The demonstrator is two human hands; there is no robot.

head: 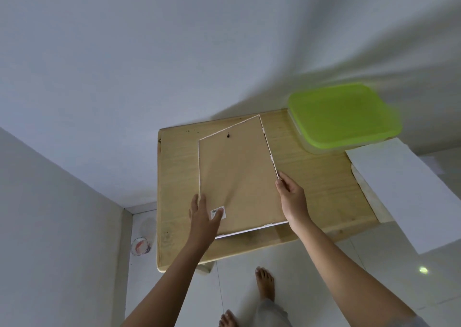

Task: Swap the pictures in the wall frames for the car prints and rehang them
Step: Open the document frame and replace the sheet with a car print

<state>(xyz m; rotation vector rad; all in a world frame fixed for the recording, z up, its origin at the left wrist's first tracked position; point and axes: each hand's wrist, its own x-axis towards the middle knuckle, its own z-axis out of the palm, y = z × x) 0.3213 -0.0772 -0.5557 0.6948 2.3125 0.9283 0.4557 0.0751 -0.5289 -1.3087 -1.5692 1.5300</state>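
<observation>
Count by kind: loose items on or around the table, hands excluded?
Picture frame, face down: 1
Green-lidded container: 1
White sheet: 1
Tub on the floor: 1
Total: 4

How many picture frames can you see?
1. The frame faces back-up over the wooden table; the left hand rests on its back, the right hand grips its right edge. Others may be off camera.

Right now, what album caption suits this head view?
Left hand rests on, right hand grips, a face-down picture frame at a wooden table.
</observation>
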